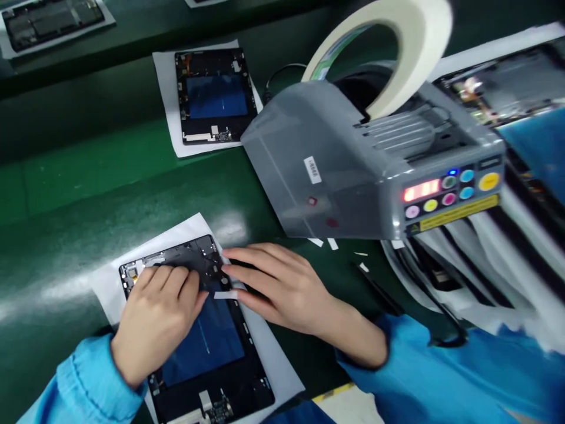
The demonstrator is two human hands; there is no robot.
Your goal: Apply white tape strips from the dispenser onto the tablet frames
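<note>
White strip (pixel 225 295) at tablet (pixel 216 350) right edge; bottom cropped
Left hand (pixel 155 315): fingertips hidden, can't tell. Right hand (pixel 289 288): fingers apart.

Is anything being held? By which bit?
Can't tell. The right hand meets the white strip at its right end; the left hand blocks the view underneath.

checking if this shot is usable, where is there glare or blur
Head view: pale glare streaks the green table left of the open tablet; head view: the red display blooms, its digits unclear; head view: blur smears the right sleeve, while both hands look sharper.
</note>
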